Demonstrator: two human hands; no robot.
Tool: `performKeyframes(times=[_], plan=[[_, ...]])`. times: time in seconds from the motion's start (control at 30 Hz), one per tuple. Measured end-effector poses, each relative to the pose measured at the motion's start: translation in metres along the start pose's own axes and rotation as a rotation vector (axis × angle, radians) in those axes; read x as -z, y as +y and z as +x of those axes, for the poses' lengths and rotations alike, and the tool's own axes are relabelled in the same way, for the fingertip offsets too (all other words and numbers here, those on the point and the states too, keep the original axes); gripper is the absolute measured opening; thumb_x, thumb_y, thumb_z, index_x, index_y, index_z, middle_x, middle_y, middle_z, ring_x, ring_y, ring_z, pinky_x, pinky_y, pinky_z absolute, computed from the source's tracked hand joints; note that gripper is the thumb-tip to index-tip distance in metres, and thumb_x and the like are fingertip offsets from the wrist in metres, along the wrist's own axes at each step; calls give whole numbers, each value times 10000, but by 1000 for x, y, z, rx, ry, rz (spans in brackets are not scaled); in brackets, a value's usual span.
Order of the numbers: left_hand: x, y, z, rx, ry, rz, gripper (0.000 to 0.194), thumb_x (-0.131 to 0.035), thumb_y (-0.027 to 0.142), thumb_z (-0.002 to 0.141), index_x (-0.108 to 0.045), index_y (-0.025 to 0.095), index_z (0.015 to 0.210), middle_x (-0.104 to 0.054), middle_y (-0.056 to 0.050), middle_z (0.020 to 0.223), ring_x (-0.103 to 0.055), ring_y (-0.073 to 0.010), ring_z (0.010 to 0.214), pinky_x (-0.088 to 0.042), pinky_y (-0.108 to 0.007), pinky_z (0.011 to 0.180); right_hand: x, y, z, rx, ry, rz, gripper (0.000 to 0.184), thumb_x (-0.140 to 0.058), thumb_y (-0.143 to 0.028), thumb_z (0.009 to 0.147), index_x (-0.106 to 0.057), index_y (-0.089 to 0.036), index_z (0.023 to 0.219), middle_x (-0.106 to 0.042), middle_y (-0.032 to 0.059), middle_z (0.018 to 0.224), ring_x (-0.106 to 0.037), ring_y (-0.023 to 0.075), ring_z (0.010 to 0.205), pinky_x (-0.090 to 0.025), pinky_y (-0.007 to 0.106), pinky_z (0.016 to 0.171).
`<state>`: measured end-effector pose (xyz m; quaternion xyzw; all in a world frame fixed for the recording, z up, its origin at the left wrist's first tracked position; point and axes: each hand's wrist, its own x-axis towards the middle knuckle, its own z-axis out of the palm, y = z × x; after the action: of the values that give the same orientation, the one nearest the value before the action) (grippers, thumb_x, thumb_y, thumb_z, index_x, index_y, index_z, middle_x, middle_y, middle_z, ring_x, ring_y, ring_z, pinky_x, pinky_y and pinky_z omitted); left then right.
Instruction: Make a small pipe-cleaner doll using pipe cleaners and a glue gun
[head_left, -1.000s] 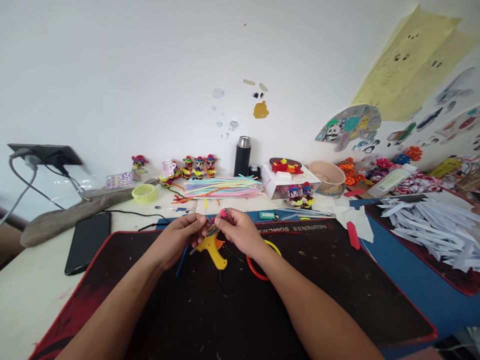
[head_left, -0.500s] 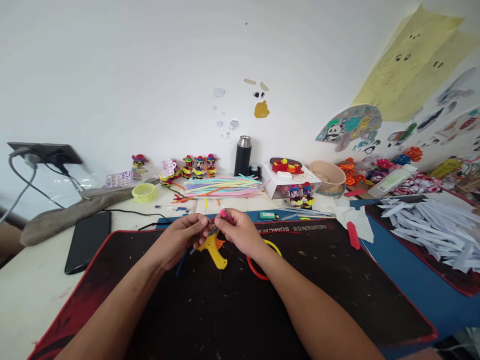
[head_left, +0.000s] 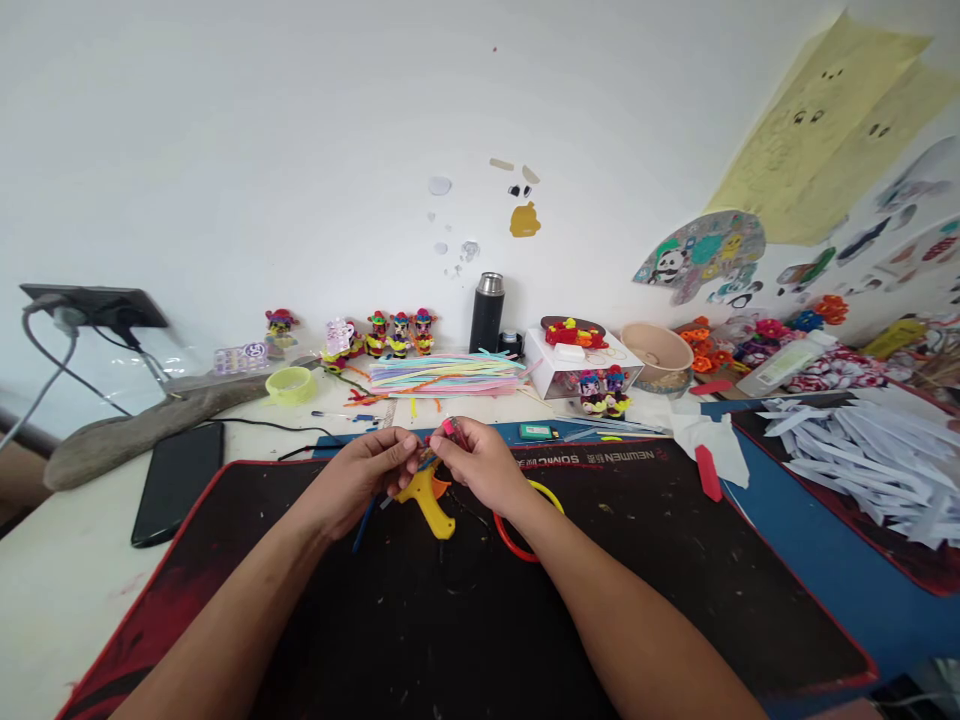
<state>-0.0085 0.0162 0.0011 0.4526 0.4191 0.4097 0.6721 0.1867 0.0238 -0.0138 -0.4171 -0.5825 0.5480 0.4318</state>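
My left hand [head_left: 361,478] is closed in a pinch, fingertips together over the yellow glue gun. What it holds is small and mostly hidden by the fingers; specks of red and blue show there. Facing it, my right hand [head_left: 486,468] is closed round a small pink-ended object [head_left: 450,427], whose kind I cannot make out. The two hands' fingertips almost meet. Beneath them the yellow glue gun [head_left: 433,510] lies on the black mat [head_left: 465,640]. A blue strip [head_left: 364,526] slants down below my left hand. Partly behind my right wrist lies a red and yellow ring [head_left: 514,543].
Pastel pipe cleaners [head_left: 442,373], several small figures [head_left: 400,333] and a black flask [head_left: 487,315] stand or lie along the wall. A black phone [head_left: 178,485] lies at left beside driftwood [head_left: 165,422]. White paper strips [head_left: 862,460] are heaped at right.
Both hands keep almost the same pose and place. The whole view has shifted very slightly; nothing has been visibly taken up or let go.
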Motion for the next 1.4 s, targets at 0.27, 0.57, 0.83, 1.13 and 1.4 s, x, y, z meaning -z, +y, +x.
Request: performKeyframes(times=[0.27, 0.57, 0.83, 1.13, 1.4], plan=[[2, -2, 0, -5, 6, -46, 453, -938, 567, 731, -723, 173, 790, -656, -2, 711, -515, -110, 577, -386, -225, 520, 1, 2, 1, 11, 12, 5, 384, -756, -566, 883, -599, -217, 850, -417, -67, 624, -376, 117, 543, -311, 247, 508], [4, -1, 1, -10, -1, -47, 420, -958, 517, 735, -729, 173, 810, -654, 5, 714, -517, -102, 587, -399, -211, 529, 1, 1, 0, 13, 8, 12, 360, -742, -540, 890, -592, -215, 846, -409, -73, 625, -352, 110, 533, -303, 247, 506], [4, -1, 1, -11, 21, -36, 436, -947, 537, 735, -720, 175, 815, -652, 7, 716, -527, -106, 592, -390, -214, 523, 0, 1, 1, 13, 2, 16, 323, -718, -499, 904, -580, -213, 845, -399, -81, 612, -336, 104, 524, -295, 245, 501], [6, 1, 3, -46, 126, -8, 517, -973, 601, 630, -710, 180, 772, -644, 14, 668, -533, -116, 581, -375, -228, 532, 0, 2, 1, 16, 14, 4, 333, -726, -506, 909, -577, -219, 831, -402, -78, 608, -351, 106, 518, -299, 252, 510], [6, 0, 5, -134, 188, 186, 562, -869, 728, 694, -697, 194, 719, -613, 17, 594, -518, -136, 566, -384, -250, 540, 0, 1, 0, 18, 13, -55, 300, -705, -483, 925, -600, -212, 851, -419, -75, 590, -347, 113, 528, -292, 257, 521]])
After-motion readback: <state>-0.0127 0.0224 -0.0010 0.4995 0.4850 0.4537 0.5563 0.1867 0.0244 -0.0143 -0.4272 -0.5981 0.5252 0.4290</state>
